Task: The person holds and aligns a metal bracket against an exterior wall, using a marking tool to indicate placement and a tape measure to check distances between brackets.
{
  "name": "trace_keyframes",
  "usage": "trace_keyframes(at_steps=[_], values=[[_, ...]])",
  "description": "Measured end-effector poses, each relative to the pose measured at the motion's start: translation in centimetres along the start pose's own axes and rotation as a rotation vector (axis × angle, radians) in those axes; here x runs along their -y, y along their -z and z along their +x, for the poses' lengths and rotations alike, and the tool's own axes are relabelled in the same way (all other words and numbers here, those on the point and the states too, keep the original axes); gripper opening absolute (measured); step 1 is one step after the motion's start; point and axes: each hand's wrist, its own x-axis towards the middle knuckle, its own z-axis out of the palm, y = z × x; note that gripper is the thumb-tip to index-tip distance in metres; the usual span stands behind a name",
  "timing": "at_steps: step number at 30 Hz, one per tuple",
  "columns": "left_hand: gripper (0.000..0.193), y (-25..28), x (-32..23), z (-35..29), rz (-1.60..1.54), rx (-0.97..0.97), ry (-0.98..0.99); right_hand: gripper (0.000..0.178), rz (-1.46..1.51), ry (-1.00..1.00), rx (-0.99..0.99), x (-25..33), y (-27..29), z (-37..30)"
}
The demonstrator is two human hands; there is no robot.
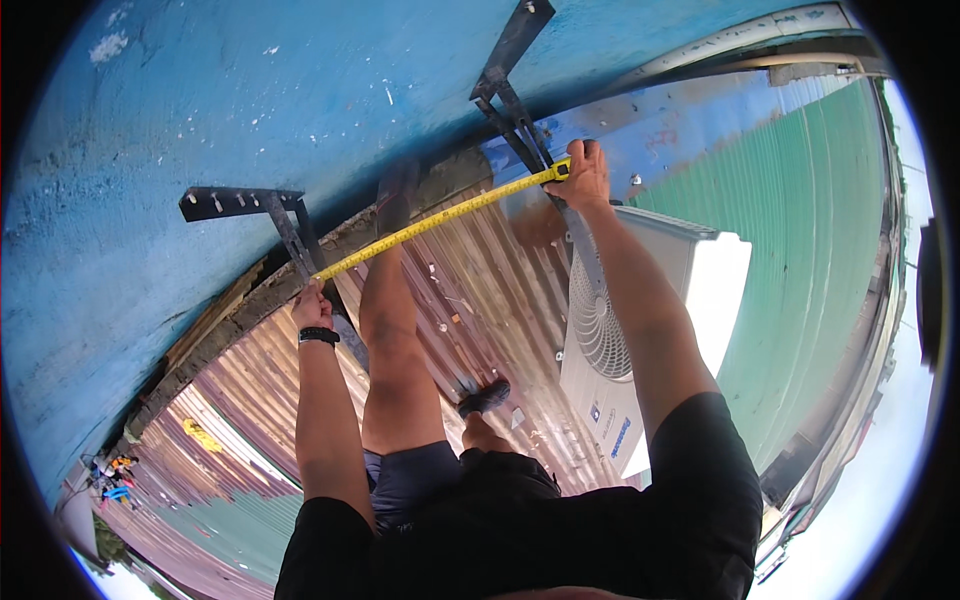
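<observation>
A yellow tape measure [440, 218] is stretched between two black metal wall brackets. My left hand [312, 306] pinches its lower left end against the left bracket [288, 236]. The tape's case, dark and yellow, is gripped in my right hand [586, 176] beside the arm of the right bracket [512, 115]. The blade runs straight and slopes up to the right. Both brackets are fixed to the blue wall [250, 100] and stick out from it. My right palm hides part of the case.
A white air conditioner outdoor unit [640, 330] stands under my right arm on the corrugated metal roof [490, 300]. My legs straddle the roof, one foot [398, 195] by the wall. Green roofing [790, 230] lies at right; a yellow item [202, 434] and coloured objects [120, 480] lie lower left.
</observation>
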Motion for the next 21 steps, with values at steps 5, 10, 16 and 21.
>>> trace_keyframes(at_steps=[5,10,16,21], values=[[0.011,2.1,0.4,1.9,0.033,0.112,-0.056,0.076,0.046,0.113,-0.077,-0.2,-0.9,0.6],[0.011,1.1,-0.2,1.4,0.058,0.099,0.004,0.075,0.067,0.137,-0.087,-1.1,-1.5,0.1],[0.009,3.2,-0.9,1.5,-0.027,0.131,0.017,0.071,-0.016,0.129,-0.072,1.8,-1.3,-0.1],[0.008,3.4,1.2,-5.8,-0.044,0.119,-0.061,0.061,0.069,0.119,-0.126,0.5,-1.2,-3.9]])
